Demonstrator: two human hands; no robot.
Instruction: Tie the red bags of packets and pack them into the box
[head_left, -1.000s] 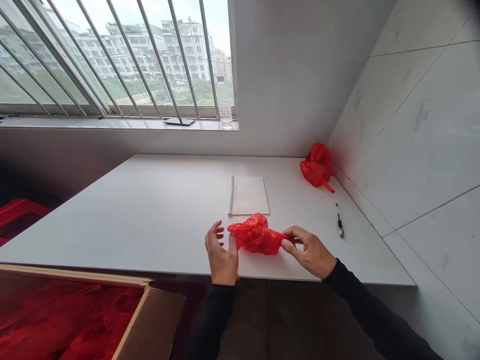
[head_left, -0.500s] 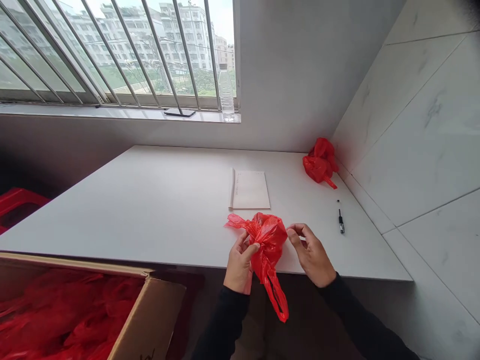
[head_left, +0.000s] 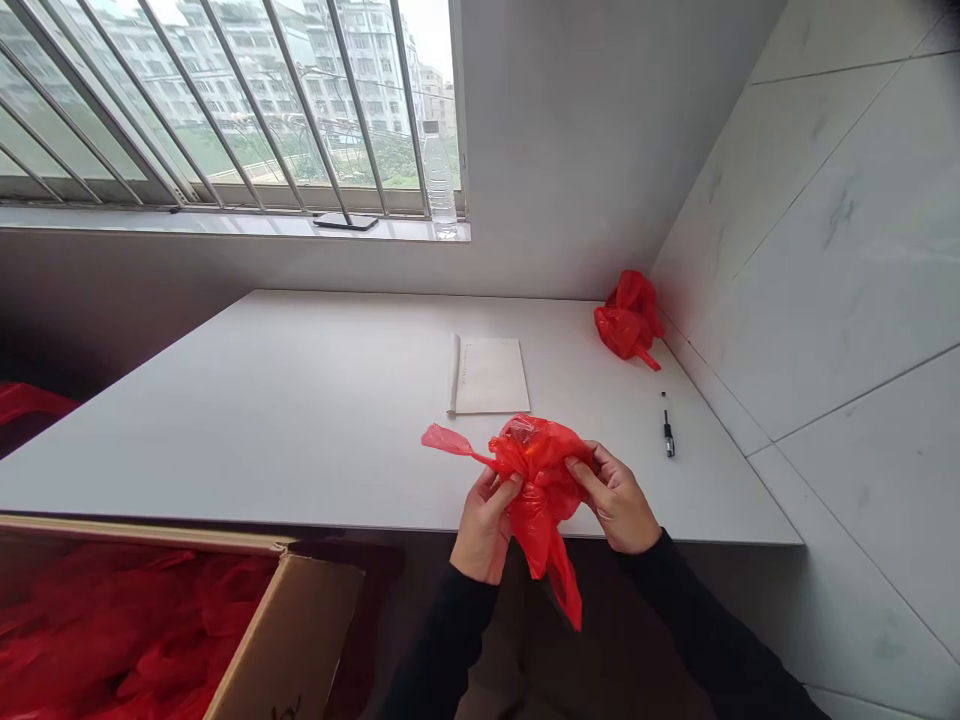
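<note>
A crumpled red plastic bag [head_left: 541, 470] is held up between both hands at the front edge of the white table [head_left: 300, 400]. My left hand [head_left: 484, 525] pinches its gathered left side between thumb and fingers. On the other side, my right hand [head_left: 619, 500] is closed on the bag's right edge, thumb in front. One handle sticks out to the left, and another hangs down below the table edge. What the bag holds, if anything, is hidden.
Beyond the bag lies a pale notebook [head_left: 491, 375]. A pen [head_left: 668, 432] and another bunched red bag [head_left: 630, 315] are at the right, near the tiled wall. An open cardboard box [head_left: 300, 610] of red plastic stands lower left. A bottle [head_left: 439, 185] stands on the windowsill.
My right hand, apart from the bag's edge before, has moved in and taken hold of it. The bag is spread wider, with its left handle stretched further out. The view has shifted slightly.
</note>
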